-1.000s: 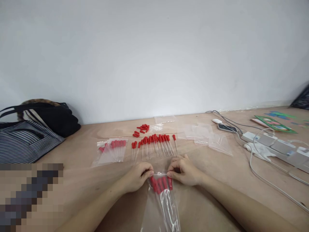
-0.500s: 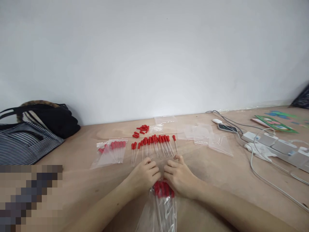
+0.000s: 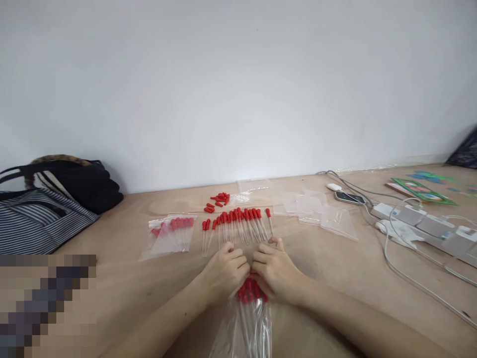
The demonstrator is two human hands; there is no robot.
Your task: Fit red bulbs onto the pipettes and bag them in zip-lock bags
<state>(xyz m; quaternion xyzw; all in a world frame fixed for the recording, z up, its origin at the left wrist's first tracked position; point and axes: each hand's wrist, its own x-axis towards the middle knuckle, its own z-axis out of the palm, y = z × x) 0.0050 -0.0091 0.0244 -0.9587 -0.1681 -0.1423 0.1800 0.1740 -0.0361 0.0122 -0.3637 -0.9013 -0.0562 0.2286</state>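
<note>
My left hand (image 3: pixel 230 268) and my right hand (image 3: pixel 275 271) meet knuckle to knuckle, both closed on the top edge of a clear plastic bag (image 3: pixel 238 338). Inside that bag lie several droppers (image 3: pixel 250 293), red bulbs toward my hands and clear stems toward me. My fingertips and the pinched edge are hidden behind the hands. Just beyond them is a row of loose droppers (image 3: pixel 238 219) with red bulbs facing the wall; a single dropper (image 3: pixel 268 214) lies at its right end, close to my right fingers.
Filled zip bags (image 3: pixel 175 233) lie to the left, loose red bulbs (image 3: pixel 219 200) behind the row. Flat zip bags (image 3: pixel 313 206) are at the right, before a phone (image 3: pixel 349 198) and a power strip (image 3: pixel 436 226) with cables. A striped bag (image 3: pixel 40 219) stands far left.
My two hands have drawn slightly closer together along the bag's edge. The bulbs inside the bag have shifted a little; the other things lie as before.
</note>
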